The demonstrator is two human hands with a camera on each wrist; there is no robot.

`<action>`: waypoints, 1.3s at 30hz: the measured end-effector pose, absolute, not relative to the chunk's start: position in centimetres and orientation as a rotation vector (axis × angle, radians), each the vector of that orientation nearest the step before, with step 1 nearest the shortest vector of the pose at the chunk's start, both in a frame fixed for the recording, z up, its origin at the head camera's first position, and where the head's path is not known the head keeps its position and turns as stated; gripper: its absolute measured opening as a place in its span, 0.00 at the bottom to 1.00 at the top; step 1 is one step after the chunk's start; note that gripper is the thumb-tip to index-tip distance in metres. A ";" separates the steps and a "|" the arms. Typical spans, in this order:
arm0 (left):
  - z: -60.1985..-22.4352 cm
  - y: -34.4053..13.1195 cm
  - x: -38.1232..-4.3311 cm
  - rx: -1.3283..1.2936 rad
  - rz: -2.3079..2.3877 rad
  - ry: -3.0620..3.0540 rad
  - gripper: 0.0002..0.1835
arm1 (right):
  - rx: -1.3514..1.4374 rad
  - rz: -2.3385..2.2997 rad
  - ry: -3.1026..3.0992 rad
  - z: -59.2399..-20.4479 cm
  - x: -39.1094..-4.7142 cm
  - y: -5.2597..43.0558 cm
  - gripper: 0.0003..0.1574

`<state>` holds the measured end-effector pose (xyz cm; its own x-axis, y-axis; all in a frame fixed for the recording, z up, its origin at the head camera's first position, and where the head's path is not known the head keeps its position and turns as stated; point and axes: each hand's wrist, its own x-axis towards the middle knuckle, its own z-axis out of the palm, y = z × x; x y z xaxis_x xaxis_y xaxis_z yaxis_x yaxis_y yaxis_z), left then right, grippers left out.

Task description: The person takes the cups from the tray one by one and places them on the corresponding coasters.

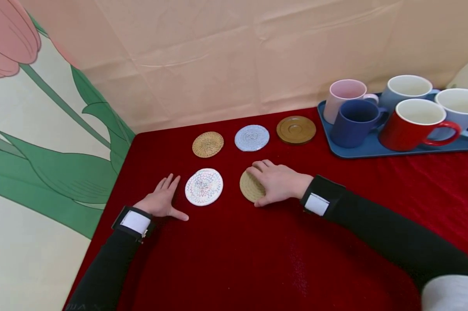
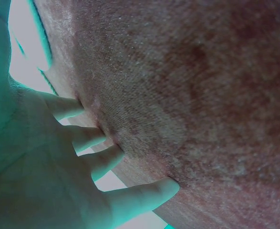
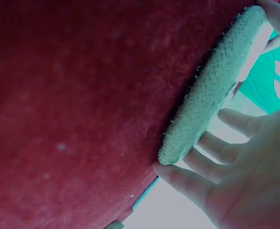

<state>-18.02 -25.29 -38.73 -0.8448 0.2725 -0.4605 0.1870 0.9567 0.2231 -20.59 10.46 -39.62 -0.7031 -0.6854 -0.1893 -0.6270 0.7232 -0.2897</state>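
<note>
My right hand (image 1: pixel 277 182) spans a round woven straw coaster (image 1: pixel 250 186) on the red cloth, thumb at its near edge and fingers toward its far edge. In the right wrist view the coaster's thick braided rim (image 3: pixel 211 90) lies between the thumb and the fingertips. To the left, my left hand (image 1: pixel 162 201) rests with fingers spread beside a white coaster with a coloured zigzag pattern (image 1: pixel 204 187), holding nothing. Its fingertips (image 2: pixel 166 187) meet the cloth in the left wrist view.
Behind lie a tan woven coaster (image 1: pixel 208 144), a pale blue coaster (image 1: pixel 251 138) and a brown wooden coaster (image 1: pixel 296 129). At the back right, a blue tray (image 1: pixel 358 152) carries several mugs, among them a red mug (image 1: pixel 406 129). A curtain hangs behind the table.
</note>
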 end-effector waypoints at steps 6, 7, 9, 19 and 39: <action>-38.6 -25.3 -18.0 0.326 0.234 2.596 0.71 | -1.014 -0.270 2.655 -39.6 -20.8 9.9 0.63; -38.6 -25.3 -18.0 0.326 0.237 2.594 0.71 | -1.009 -0.267 2.653 -39.6 -20.8 9.8 0.63; -38.6 -25.3 -18.0 0.325 0.243 2.591 0.71 | -1.000 -0.262 2.650 -39.5 -20.9 9.7 0.64; -38.9 -25.3 -18.1 0.317 0.242 2.599 0.71 | -0.980 -0.271 2.631 -39.5 -21.2 8.9 0.64; -38.8 -25.3 -18.0 0.322 0.246 2.600 0.71 | -0.934 -0.265 2.653 -39.5 -21.3 8.3 0.64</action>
<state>-17.97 -25.33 -38.82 -0.8446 0.2718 -0.4613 0.1804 0.9556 0.2329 -21.26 8.31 -39.52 -0.7374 -0.6344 -0.2319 -0.5761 0.7699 -0.2746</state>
